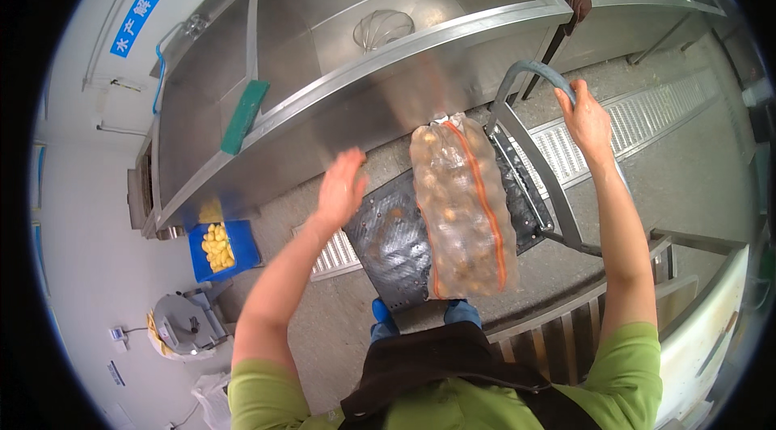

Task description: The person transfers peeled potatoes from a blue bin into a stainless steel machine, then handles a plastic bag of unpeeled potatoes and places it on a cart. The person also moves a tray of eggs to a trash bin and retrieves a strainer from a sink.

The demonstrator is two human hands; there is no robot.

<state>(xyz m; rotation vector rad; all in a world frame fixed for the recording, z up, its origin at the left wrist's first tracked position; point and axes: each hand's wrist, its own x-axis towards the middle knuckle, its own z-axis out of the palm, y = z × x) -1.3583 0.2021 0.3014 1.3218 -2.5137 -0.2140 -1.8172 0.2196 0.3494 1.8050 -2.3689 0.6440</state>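
My right hand point(588, 119) is closed around the curved grey handle point(537, 70) of a black platform trolley point(388, 224). My left hand point(342, 187) is in the air over the trolley's left side, fingers stretched out and holding nothing. Lying lengthwise on the platform is a long, full mesh sack point(461, 212) with orange stripes. Round brownish lumps, looking like potatoes, show through its netting. The sack's gathered end points at the sink front, and its other end lies close to my feet.
Steel sinks point(356, 74) run along the far side, with a wire strainer point(384, 30) inside and a green pad point(245, 117) on the rim. At left stand a blue crate point(248, 242) of peeled potatoes and a round-topped machine point(186, 325). Slatted metal rack point(558, 333) at lower right; floor grate point(647, 119) beyond the trolley.
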